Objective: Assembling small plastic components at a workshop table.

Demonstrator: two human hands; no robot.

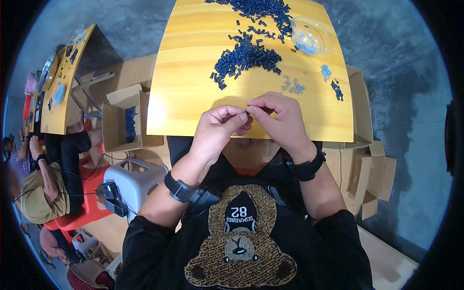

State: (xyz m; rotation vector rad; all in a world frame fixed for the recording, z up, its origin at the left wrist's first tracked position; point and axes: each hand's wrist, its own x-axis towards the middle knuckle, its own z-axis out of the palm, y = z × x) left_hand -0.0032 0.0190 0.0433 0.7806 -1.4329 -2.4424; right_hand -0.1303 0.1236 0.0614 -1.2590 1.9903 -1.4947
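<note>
we've got a tiny dark piece [248,112] pinched btwn our L hand [218,129] & R hand [281,118], over the yellow table [181,104] nr its front edge. bear print [241,266] on our tee [162,261] has upside-down lettering + a no.

I see a table [183,72] with a heap of pieces [249,60] across its middle, a second heap [268,9] farther back on it, and a bowl [326,33] toward its far right. One carton [115,128] stands left of it, another carton [360,99] right; a stool [133,175] sits off its near left corner.
</note>
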